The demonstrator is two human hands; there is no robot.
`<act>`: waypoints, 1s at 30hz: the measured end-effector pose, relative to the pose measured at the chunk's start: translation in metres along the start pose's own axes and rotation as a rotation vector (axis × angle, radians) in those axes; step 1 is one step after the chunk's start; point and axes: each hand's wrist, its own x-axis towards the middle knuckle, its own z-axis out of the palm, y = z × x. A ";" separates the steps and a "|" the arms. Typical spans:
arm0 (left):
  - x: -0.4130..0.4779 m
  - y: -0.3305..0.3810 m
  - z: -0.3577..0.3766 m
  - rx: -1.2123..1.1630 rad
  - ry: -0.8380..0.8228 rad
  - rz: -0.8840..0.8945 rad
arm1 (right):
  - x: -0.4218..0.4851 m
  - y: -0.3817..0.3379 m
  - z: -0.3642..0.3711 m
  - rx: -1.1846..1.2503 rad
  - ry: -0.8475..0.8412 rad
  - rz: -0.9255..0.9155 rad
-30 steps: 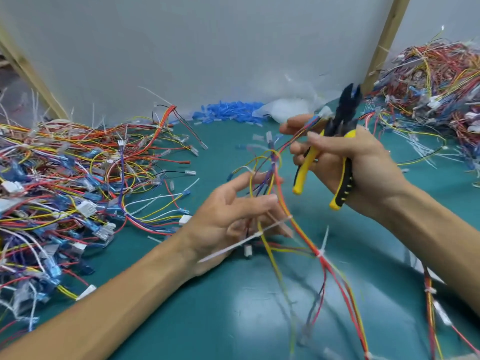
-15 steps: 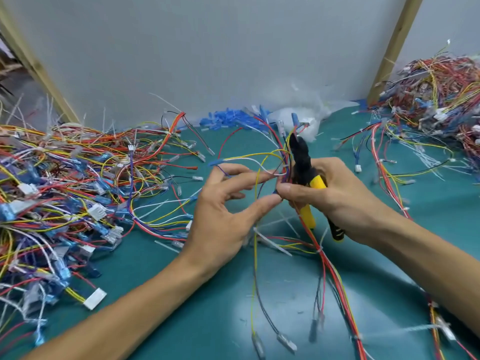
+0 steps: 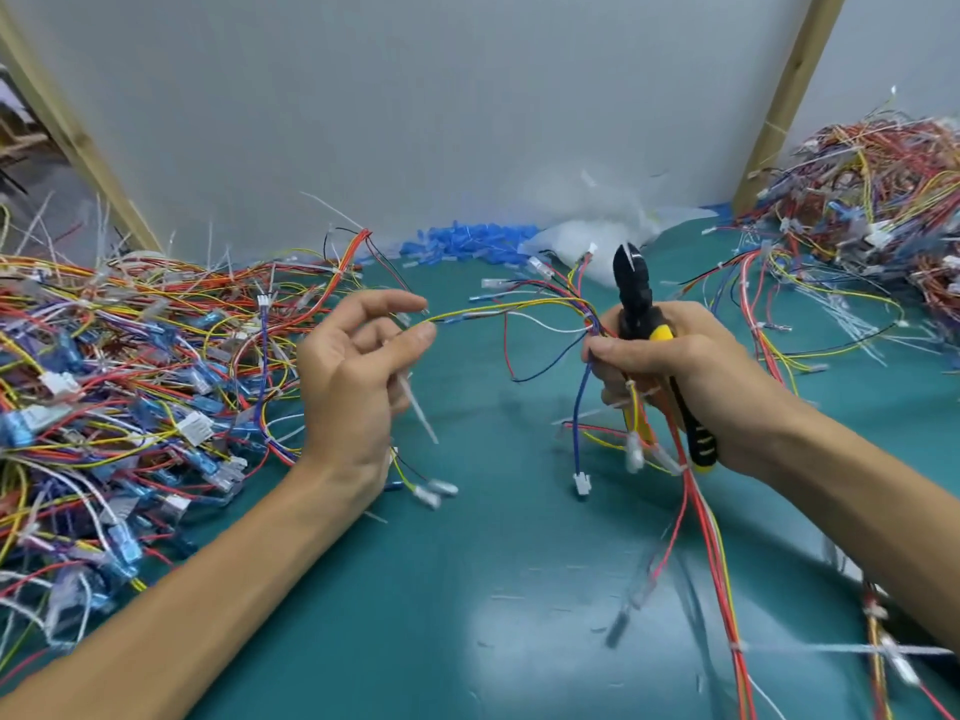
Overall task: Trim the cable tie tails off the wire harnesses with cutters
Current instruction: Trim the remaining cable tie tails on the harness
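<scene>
A person's right hand [image 3: 675,376] grips black-and-yellow-handled cutters [image 3: 635,298], nose up, together with a multicoloured wire harness [image 3: 592,324], above a teal work mat [image 3: 467,589]. The left hand [image 3: 353,392], which met the right at the cutters half a second ago, has drawn away leftward. It pinches the harness's yellow lead between thumb and forefinger, and a white cable tie tail [image 3: 422,415] juts below its fingers, beside a tangled heap of harnesses [image 3: 130,366].
</scene>
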 end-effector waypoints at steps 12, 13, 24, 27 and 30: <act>0.006 -0.005 -0.002 0.223 -0.170 -0.148 | -0.012 -0.012 -0.009 0.225 -0.642 0.091; 0.004 -0.008 -0.001 0.284 -0.222 -0.161 | -0.010 -0.010 -0.006 0.313 -0.554 0.067; -0.011 -0.001 0.006 0.416 -0.591 -0.215 | 0.005 0.003 -0.005 0.648 0.086 -0.032; -0.020 0.003 0.012 0.428 -0.657 -0.256 | 0.006 0.005 -0.007 0.617 0.051 -0.114; -0.033 0.001 0.021 0.257 -0.751 -0.439 | 0.005 0.007 -0.008 0.533 0.008 -0.170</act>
